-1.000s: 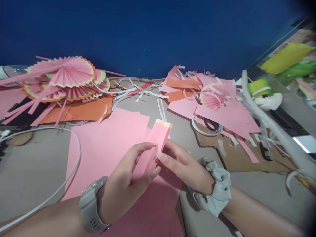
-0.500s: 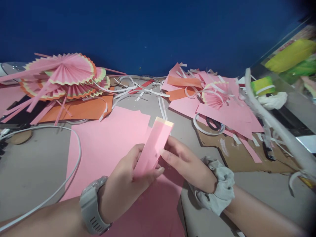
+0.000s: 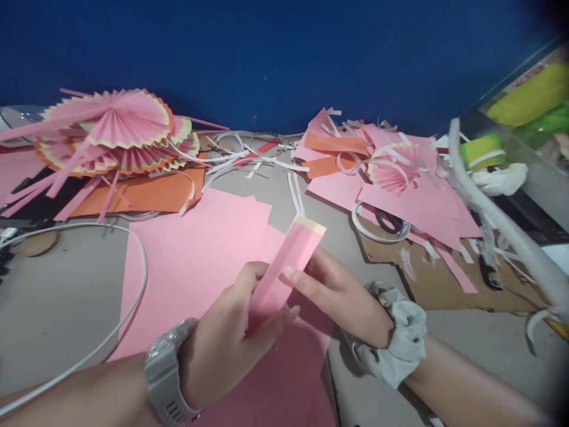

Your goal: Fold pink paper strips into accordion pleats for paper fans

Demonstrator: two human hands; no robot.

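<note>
Together, the left hand (image 3: 231, 341) and right hand (image 3: 342, 293) are pinching a folded pink paper strip (image 3: 287, 267) between closed fingers above the tabletop (image 3: 53, 296).

The folded strip (image 3: 287, 267) is pink with a pale yellow band at its far end; the sheet (image 3: 195, 261) beneath is plain pink; the pleated fans (image 3: 113, 127) are pink edged in yellow and orange; the wall (image 3: 267, 53) is deep blue; the scrunchie (image 3: 395, 338) and watch (image 3: 166, 379) are grey.
</note>
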